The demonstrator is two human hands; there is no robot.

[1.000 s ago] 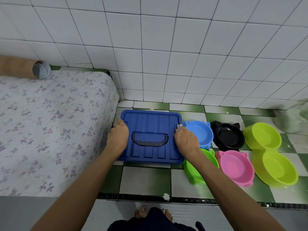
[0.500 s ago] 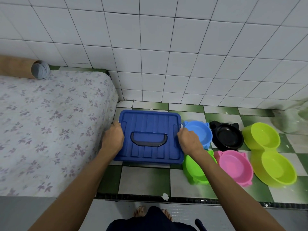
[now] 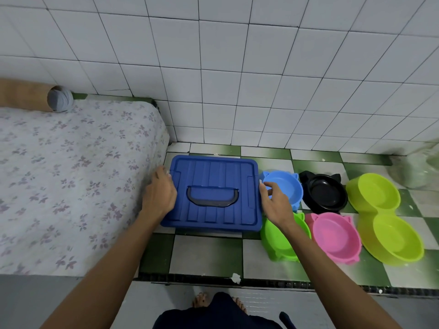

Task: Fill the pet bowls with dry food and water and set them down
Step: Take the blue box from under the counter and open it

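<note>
A dark blue storage box with a ribbed lid and a fold-down handle sits on the green and white floor tiles against the wall. My left hand grips the lid's left edge with curled fingers. My right hand pinches the lid's right edge at a small white clip. To the right of the box stand empty pet bowls: a blue one, a black one, a green one partly under my right forearm, a pink one and a lime double bowl.
A bed with a flowered sheet stands tight against the box's left side, with a brown bolster at the wall. A clear plastic bag lies in the far right corner. A dark floor strip runs in front of my bare feet.
Both hands slid off the top of the lid outward to its left and right edges. The box and the bowls have not moved.
</note>
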